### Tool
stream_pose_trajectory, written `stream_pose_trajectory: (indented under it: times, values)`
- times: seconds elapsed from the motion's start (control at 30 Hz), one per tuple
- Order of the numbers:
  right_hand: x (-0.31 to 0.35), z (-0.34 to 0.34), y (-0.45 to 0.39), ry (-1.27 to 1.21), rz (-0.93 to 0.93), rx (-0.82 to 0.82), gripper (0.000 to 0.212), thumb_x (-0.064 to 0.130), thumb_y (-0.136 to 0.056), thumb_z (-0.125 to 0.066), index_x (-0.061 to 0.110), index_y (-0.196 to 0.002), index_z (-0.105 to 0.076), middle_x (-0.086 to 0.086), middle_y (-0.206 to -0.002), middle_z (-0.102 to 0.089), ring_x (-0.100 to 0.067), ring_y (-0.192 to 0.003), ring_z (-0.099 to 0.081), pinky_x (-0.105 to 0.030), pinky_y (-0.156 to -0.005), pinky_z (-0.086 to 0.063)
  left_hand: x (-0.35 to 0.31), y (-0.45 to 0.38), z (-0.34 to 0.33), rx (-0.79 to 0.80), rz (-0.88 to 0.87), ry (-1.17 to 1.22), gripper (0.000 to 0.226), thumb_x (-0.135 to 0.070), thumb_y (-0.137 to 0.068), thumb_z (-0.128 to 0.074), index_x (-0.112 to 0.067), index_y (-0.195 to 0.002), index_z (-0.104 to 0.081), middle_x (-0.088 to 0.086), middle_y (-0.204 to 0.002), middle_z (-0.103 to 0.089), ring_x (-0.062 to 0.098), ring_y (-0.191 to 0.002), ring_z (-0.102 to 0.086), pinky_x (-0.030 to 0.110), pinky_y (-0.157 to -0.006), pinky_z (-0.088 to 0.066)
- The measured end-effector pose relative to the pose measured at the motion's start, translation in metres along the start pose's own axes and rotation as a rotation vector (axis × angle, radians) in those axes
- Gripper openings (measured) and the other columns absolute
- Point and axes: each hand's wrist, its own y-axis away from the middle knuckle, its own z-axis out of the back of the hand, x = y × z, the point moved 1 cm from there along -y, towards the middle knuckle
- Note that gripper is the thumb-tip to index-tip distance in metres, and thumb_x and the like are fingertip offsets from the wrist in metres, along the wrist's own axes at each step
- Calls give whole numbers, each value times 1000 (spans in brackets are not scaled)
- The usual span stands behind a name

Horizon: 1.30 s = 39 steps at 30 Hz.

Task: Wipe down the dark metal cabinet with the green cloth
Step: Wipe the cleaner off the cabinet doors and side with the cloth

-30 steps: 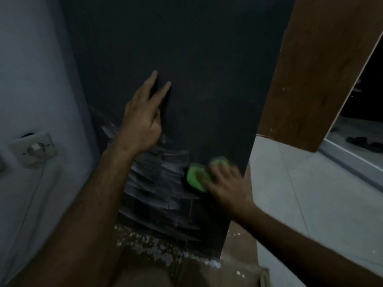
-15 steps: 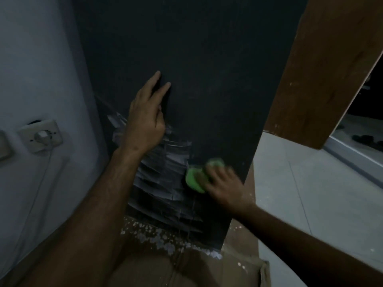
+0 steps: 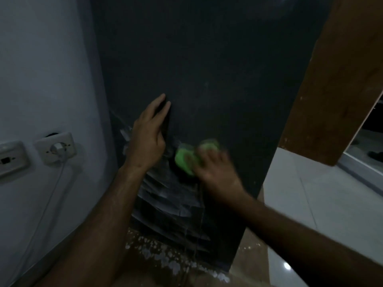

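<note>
Green cloth pressed against dark metal cabinet, low on its side panel, under blurred right hand; grip of fingers impossible to tell; left hand flat on panel just beside, fingers straight; whitish wipe streaks below.

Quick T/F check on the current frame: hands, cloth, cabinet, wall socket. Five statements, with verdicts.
1. The right hand presses the green cloth against the dark cabinet. True.
2. The left hand holds the cloth. False: it rests flat on the cabinet, fingers straight.
3. Whitish wipe streaks show below the hands. True.
4. The wall socket is right of the cabinet. False: it sits on the wall to the left.
5. The cloth lies on the floor. False: it is up on the cabinet face.
</note>
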Motion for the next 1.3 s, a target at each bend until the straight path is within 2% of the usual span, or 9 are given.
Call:
stream_pose_trajectory:
  times: [0.17, 0.27, 0.43, 0.53, 0.7, 0.8, 0.97, 1.17, 1.3]
  values:
    - [32, -26, 81, 16, 437, 307, 29, 48, -70, -76, 34, -96, -80, 4, -116, -74, -17, -102, -70, -38, -87, -36, 2, -1, 4, 39, 7, 56, 64, 17, -92, -41, 2, -154, -43, 17, -164, -35, 30, -152, -35, 45, -126, -29]
    - [-7, 2, 16, 22, 192, 68, 54, 44, -67, -79, 27, -118, -73, -10, -123, -67, -31, -107, -60, -41, -85, -34, 4, 1, 3, 53, 19, 60, 70, 23, -88, -43, 0, -154, -43, 16, -165, -32, 29, -154, -32, 45, -127, -28]
    - [-38, 32, -96, -1, -343, -237, 62, 33, -78, -42, 20, -137, -58, -15, -131, -49, -35, -110, -41, -42, -83, -28, 6, -1, 0, 44, 20, 92, 66, 3, -93, -45, -4, -158, -37, 13, -165, -34, 24, -153, -33, 42, -127, -28]
    - [24, -13, -37, 49, -10, -17, 53, 37, -80, -51, 22, -127, -70, -12, -127, -65, -34, -109, -57, -40, -86, -35, 4, 0, 5, 36, 57, 116, 67, -14, -94, -35, -8, -161, -31, 9, -163, -36, 18, -151, -34, 36, -127, -27]
    - [57, -34, 35, 43, 427, 289, 30, 54, -71, -73, 36, -94, -81, 8, -117, -73, -14, -103, -69, -35, -88, -43, 7, -4, 14, 21, 62, 80, 69, 11, -83, -38, -1, -150, -50, 17, -160, -39, 29, -150, -37, 51, -123, -33]
    - [7, 2, -39, 75, 119, 11, 49, 43, -71, -72, 28, -118, -74, -7, -124, -67, -29, -107, -63, -40, -82, -29, 19, -5, 19, 20, 104, 69, 75, 22, -81, -39, 0, -152, -46, 17, -165, -31, 30, -154, -31, 55, -120, -35]
    - [-77, 67, -122, 21, -473, -346, 59, 23, -81, -47, 23, -139, -51, -13, -132, -42, -34, -113, -36, -46, -82, -39, 32, -4, 11, 69, 71, 11, 81, 24, -84, -44, -1, -159, -30, 16, -171, -14, 31, -159, -17, 57, -127, -22]
    - [27, -2, -25, 136, 285, 182, 49, 46, -84, -56, 30, -129, -69, -1, -133, -65, -22, -114, -63, -35, -88, -49, 35, 0, 11, 48, 95, 48, 81, 22, -89, -42, -9, -162, -29, 3, -173, -14, 17, -159, -17, 44, -130, -21]
    - [7, 16, -58, 146, 170, 155, 59, 52, -68, -75, 32, -123, -71, -3, -130, -66, -24, -110, -64, -36, -87, -43, 30, -2, 17, 12, 163, 139, 81, 23, -89, -38, -11, -162, -30, -1, -171, -23, 7, -157, -22, 26, -129, -18]
